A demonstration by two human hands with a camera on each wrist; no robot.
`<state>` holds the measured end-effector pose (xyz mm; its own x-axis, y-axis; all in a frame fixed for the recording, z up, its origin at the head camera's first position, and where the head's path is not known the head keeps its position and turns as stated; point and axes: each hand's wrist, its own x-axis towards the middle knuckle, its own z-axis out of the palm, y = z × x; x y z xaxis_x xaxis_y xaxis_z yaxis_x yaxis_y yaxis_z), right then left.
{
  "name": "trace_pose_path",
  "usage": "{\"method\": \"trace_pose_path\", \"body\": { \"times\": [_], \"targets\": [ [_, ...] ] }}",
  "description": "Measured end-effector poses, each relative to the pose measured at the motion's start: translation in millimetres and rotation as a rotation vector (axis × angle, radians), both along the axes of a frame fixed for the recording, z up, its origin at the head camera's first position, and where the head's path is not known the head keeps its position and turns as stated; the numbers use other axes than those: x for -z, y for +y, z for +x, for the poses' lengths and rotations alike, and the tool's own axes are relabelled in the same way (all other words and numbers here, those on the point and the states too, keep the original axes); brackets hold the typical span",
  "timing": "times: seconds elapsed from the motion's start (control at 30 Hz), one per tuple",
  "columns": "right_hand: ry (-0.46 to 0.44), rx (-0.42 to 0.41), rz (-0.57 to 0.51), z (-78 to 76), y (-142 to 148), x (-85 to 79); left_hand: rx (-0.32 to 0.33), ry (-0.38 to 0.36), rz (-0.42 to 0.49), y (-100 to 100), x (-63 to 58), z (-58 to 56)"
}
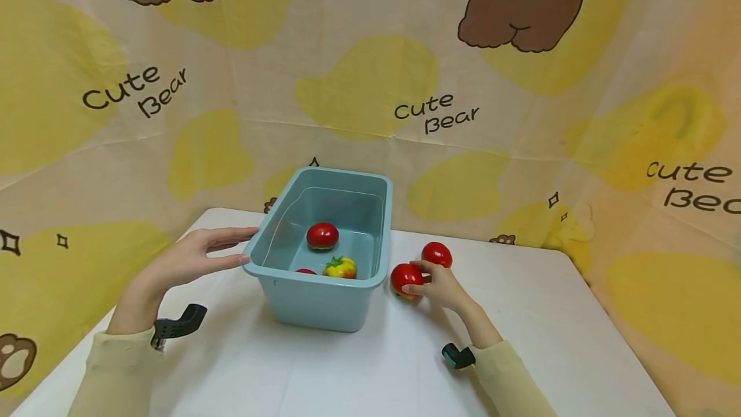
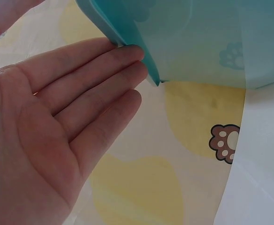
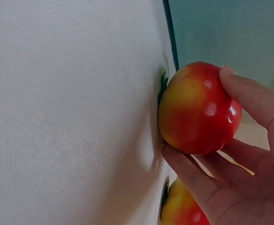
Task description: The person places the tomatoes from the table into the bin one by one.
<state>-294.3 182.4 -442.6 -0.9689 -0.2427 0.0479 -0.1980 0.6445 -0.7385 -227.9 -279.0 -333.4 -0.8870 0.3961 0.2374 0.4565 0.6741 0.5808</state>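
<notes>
A red tomato (image 1: 403, 278), tinged with yellow near its stem, is held between the thumb and fingers of the right hand (image 1: 444, 289), which are parted by about the fruit's own breadth. Its green stem end is turned toward the white table (image 1: 260, 375) beneath the fingers; whether its weight is borne by the table cannot be told. A second tomato (image 1: 435, 252) is placed just beyond the right fingers, and whether it is touched by them cannot be made out.

To the left of the right fingertips, a blue-green bin (image 1: 318, 304) is set. Its rim, on the opposite side, is touched by the fingertips of the left hand (image 1: 193, 257), whose fingers are held nearly straight, with the thumb set apart.

Inside the bin, between the two sets of fingers, a red tomato (image 1: 322, 235) is seen, along with a yellow-and-red tomato (image 1: 340, 268) and a red fruit (image 1: 305, 271) mostly hidden by the near rim. Beyond all the fingers, a printed cloth (image 1: 347, 89) is hung.
</notes>
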Motion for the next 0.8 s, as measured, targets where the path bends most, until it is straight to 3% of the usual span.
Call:
{"method": "trace_pose_path", "body": {
  "times": [0.8],
  "targets": [
    [0.018,0.002,0.012,1.9,1.9,-2.7,0.004,-0.009,0.000,-2.2,0.8,-0.6]
  ]
}}
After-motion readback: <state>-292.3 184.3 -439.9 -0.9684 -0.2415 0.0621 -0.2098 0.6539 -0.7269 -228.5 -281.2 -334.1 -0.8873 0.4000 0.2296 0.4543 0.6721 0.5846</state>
